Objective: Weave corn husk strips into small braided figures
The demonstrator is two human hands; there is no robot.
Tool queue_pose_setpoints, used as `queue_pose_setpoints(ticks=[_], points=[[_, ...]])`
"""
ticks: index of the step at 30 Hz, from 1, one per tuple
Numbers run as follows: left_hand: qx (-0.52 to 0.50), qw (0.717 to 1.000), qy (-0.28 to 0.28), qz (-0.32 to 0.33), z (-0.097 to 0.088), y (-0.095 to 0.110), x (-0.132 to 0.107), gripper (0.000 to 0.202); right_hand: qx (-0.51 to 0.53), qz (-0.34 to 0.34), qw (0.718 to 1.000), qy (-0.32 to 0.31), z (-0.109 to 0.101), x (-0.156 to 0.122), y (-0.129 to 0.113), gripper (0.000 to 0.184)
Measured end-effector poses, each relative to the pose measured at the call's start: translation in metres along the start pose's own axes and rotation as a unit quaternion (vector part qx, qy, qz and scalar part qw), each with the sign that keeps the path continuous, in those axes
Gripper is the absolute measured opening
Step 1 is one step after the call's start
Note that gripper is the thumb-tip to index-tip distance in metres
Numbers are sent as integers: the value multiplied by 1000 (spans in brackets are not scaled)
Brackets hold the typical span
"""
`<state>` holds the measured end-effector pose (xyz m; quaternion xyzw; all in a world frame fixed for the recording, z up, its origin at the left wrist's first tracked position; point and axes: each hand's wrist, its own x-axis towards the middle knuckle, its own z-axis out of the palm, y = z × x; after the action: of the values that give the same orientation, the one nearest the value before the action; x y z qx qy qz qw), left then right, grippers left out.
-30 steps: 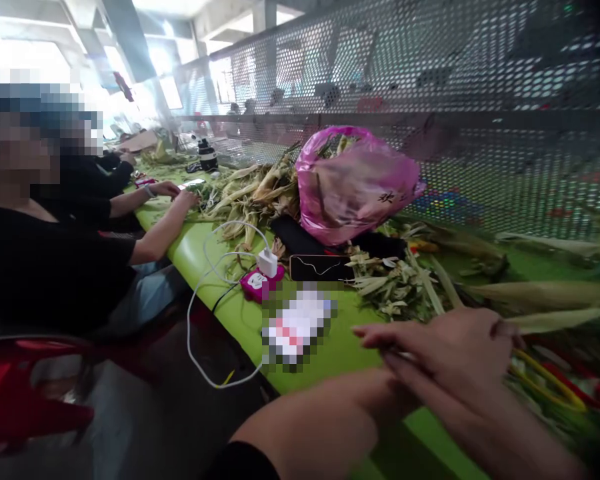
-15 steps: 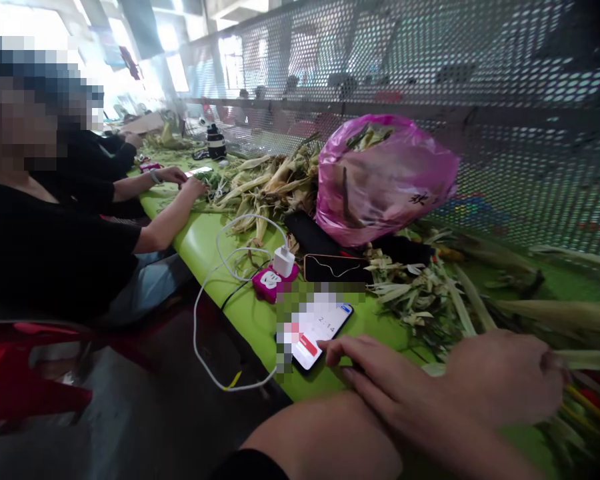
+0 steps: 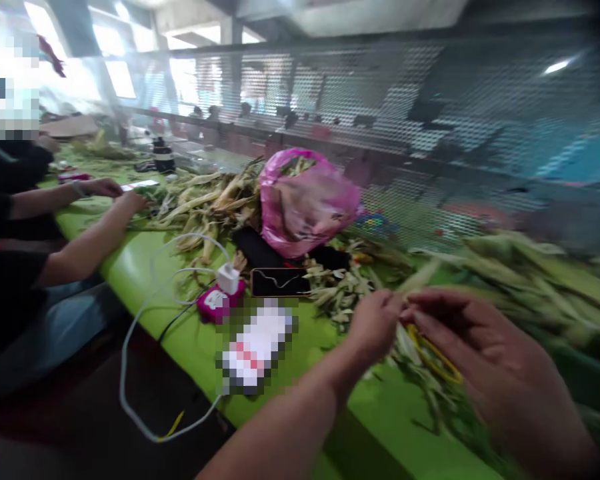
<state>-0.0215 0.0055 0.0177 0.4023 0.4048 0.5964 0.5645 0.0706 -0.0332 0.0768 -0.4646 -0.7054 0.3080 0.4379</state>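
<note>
The fingers of my right hand (image 3: 495, 357) bend in toward those of my left hand (image 3: 375, 325), tips meeting or nearly so; I cannot tell whether either set grips anything (blur hides the contact). Just beyond the tips is a pale husk strip (image 3: 423, 275), its long axis slanting, far end pointing away and to my right. A yellow loop (image 3: 441, 356) sits beside my right thumb, its length running back toward me and rightward. Farther out, loose husks (image 3: 337, 293) litter the green worktop (image 3: 305, 363), near a lit phone (image 3: 260, 343) and a pink bag (image 3: 310, 207).
</note>
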Motion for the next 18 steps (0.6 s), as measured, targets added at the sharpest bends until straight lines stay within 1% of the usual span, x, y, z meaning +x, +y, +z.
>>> queue_pose_setpoints(ticks=[2, 3, 4, 5, 7, 8, 10, 12, 14, 15, 17, 18], points=[[-21, 1000, -11, 0, -3, -2, 5, 24, 44, 28, 995, 88, -21, 7, 18, 26], [-29, 999, -13, -1, -4, -4, 7, 24, 63, 43, 992, 99, -28, 9, 27, 26], [-38, 999, -11, -6, -4, -5, 8, 24, 79, 71, 990, 88, -33, 11, 36, 27], [-47, 999, -12, -2, -5, -6, 9, 25, 90, 116, 988, 50, -36, 11, 43, 29], [-60, 998, -25, -16, -5, -5, 7, 27, 131, 192, 972, -23, -37, 9, 52, 35], [-62, 997, -30, -24, -4, -4, 6, 28, 151, 217, 963, -56, -36, 8, 54, 37], [-65, 997, -24, -32, -3, -2, 3, 29, 159, 231, 955, -94, -36, 6, 55, 34], [-68, 997, -16, -31, -2, 1, 1, 29, 111, 198, 969, -98, -40, 8, 57, 30], [-67, 997, -22, -29, -3, 2, 2, 29, 29, 128, 988, -76, -48, 11, 60, 27], [-60, 997, -26, -28, -5, 2, 3, 29, -16, 92, 994, -62, -52, 12, 62, 25], [-31, 999, -20, -16, -9, 3, 5, 30, -105, 39, 993, -35, -60, 14, 66, 21], [-12, 1000, -8, -7, -12, 4, 6, 30, -146, 27, 989, -26, -63, 14, 67, 21]])
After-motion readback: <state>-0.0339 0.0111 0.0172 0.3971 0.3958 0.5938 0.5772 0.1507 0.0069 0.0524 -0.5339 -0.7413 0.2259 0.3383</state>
